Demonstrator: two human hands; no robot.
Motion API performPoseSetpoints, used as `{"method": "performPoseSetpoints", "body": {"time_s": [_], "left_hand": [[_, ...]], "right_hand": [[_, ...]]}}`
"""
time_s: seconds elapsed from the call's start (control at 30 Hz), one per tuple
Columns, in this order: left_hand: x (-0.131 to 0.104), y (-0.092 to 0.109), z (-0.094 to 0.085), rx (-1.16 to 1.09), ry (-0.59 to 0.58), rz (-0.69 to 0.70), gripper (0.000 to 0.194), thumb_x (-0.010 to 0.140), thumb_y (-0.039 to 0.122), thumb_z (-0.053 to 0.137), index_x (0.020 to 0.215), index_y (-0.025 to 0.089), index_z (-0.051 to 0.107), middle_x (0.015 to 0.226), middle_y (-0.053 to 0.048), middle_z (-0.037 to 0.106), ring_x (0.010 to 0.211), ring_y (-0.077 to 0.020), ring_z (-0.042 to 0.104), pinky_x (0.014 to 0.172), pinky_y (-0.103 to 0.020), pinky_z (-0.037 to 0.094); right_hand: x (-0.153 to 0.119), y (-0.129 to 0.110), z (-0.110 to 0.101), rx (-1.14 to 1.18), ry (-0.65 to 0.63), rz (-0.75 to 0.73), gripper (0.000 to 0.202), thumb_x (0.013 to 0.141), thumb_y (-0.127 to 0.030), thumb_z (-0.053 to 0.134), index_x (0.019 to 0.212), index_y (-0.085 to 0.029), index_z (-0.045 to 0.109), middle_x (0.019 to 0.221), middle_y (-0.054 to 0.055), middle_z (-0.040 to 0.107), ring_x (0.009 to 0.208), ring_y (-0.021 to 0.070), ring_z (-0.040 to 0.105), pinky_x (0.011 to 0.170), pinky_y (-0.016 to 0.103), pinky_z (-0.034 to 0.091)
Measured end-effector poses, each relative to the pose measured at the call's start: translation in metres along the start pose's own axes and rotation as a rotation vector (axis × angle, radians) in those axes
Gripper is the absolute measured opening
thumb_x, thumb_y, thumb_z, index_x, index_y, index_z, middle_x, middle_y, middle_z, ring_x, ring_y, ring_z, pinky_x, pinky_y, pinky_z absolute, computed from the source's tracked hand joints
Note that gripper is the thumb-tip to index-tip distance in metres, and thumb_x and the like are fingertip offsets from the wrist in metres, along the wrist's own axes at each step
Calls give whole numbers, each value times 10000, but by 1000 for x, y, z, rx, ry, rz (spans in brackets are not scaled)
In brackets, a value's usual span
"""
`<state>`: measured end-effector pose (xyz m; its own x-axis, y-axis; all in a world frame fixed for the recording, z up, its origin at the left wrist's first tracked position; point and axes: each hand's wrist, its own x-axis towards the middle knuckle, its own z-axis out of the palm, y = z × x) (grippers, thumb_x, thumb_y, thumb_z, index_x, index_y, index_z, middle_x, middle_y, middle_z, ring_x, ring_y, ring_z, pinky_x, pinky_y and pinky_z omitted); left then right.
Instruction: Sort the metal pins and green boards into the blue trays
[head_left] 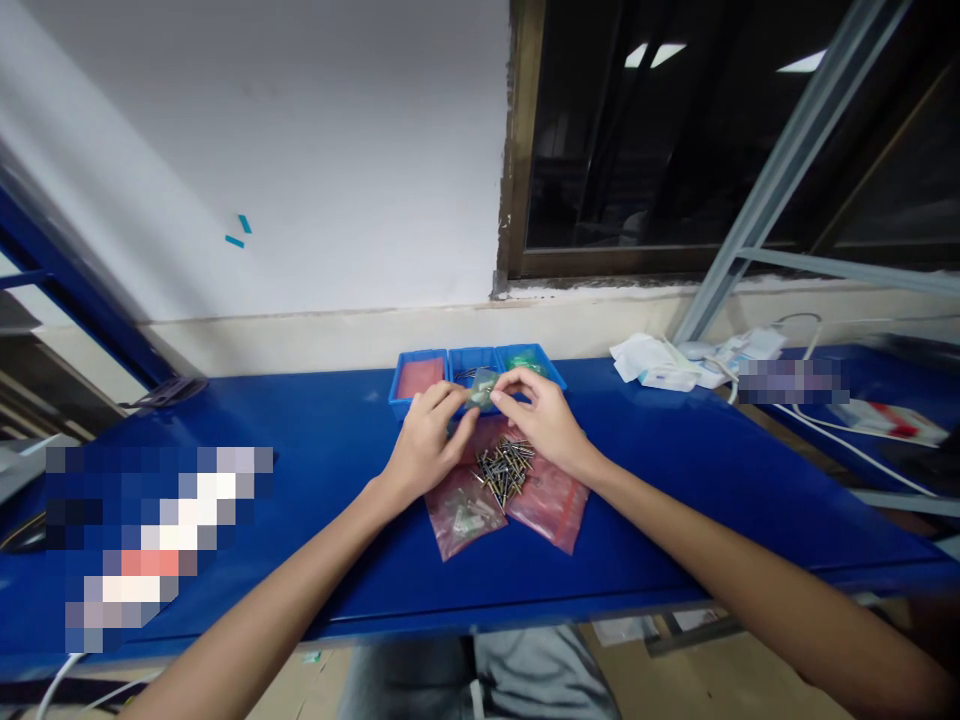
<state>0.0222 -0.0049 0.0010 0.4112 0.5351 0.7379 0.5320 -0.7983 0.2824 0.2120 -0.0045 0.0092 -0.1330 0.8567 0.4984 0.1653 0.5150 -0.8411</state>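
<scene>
Between my two hands is a small clear plastic bag (482,388) with pale pieces inside, pinched from both sides. My left hand (435,432) grips its left edge with thumb and fingers. My right hand (541,412) holds the right edge between thumb and forefinger. Just below lies a heap of screws (505,470), dark and brass-coloured, on pink plastic bags. One pink bag (551,505) spreads to the right; another pink bag (465,515) at the left holds whitish pieces. Beyond my hands stand blue bins (395,392), with pink bags, dark small parts and green material in their compartments.
The blue table (322,440) runs along a wall under a dark window. White packets (656,362) and cables lie at the back right. A metal frame post (750,220) rises there. Blurred-out items lie at the left and far right.
</scene>
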Motion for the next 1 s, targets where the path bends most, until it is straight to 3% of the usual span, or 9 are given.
{"method": "performPoseSetpoints", "body": {"time_s": [0.13, 0.23, 0.4, 0.5, 0.6, 0.7, 0.8, 0.9, 1.0], "left_hand": [[3, 1, 3, -129, 69, -133, 147, 974, 265, 541, 1062, 177, 618, 963, -47, 685, 829, -161, 625, 764, -322, 525], [3, -1, 6, -306, 76, -256, 224, 965, 280, 555, 1162, 176, 581, 939, -51, 700, 771, -151, 652, 701, -296, 540], [1, -7, 8, -490, 78, -352, 309, 968, 278, 542, 1256, 183, 484, 791, -20, 645, 703, -151, 664, 647, -287, 551], [0, -8, 7, -489, 63, -342, 270, 972, 290, 534, 1220, 186, 504, 825, -33, 651, 703, -146, 660, 608, -265, 539], [0, -6, 7, -399, 20, -297, 297, 954, 286, 572, 1230, 188, 527, 947, -59, 678, 785, -158, 672, 636, -266, 541], [0, -3, 6, -235, 16, -236, 256, 942, 242, 581, 1194, 195, 580, 1008, -57, 667, 788, -144, 642, 653, -262, 521], [-1, -2, 3, -99, 52, -195, 119, 919, 182, 580, 1022, 183, 639, 898, -25, 628, 687, -118, 557, 635, -252, 473], [0, -1, 1, -71, 71, -165, 119, 895, 130, 573, 972, 181, 648, 859, -15, 613, 677, -122, 521, 628, -252, 442], [3, 1, -2, -103, 76, -115, 183, 905, 96, 532, 1005, 190, 653, 926, -30, 650, 749, -138, 561, 667, -271, 460]], "right_hand": [[6, 10, -6, 88, 60, 36, 251, 834, -312, 659, 1038, -228, 538, 815, -2, 604, 722, 153, 630, 542, 257, 480], [6, 10, -8, 133, -6, 91, 328, 815, -313, 685, 1105, -233, 555, 775, -11, 597, 677, 146, 619, 500, 243, 455], [2, 3, -5, 239, -143, 271, 185, 817, -347, 708, 854, -200, 601, 691, -4, 618, 501, 89, 518, 437, 224, 398], [2, 2, -6, 226, -171, 282, 194, 830, -352, 692, 807, -194, 582, 660, -9, 625, 456, 77, 498, 427, 217, 391], [2, 2, -6, 167, -147, 194, 165, 832, -319, 681, 885, -212, 568, 693, -21, 612, 497, 102, 553, 433, 224, 419], [-2, -1, -5, -22, -127, 27, 86, 851, -275, 653, 892, -222, 600, 812, 4, 622, 642, 126, 605, 506, 238, 469], [-4, -4, -2, -111, -117, -66, 46, 857, -263, 640, 852, -223, 663, 988, 44, 638, 829, 157, 621, 588, 253, 505], [-3, -5, -1, 57, -140, 44, 151, 858, -340, 653, 793, -205, 676, 1093, 70, 644, 802, 152, 629, 610, 281, 529], [-1, -6, -2, 236, -156, 206, 141, 811, -328, 715, 835, -201, 659, 924, 46, 670, 705, 133, 621, 626, 289, 527]]}}
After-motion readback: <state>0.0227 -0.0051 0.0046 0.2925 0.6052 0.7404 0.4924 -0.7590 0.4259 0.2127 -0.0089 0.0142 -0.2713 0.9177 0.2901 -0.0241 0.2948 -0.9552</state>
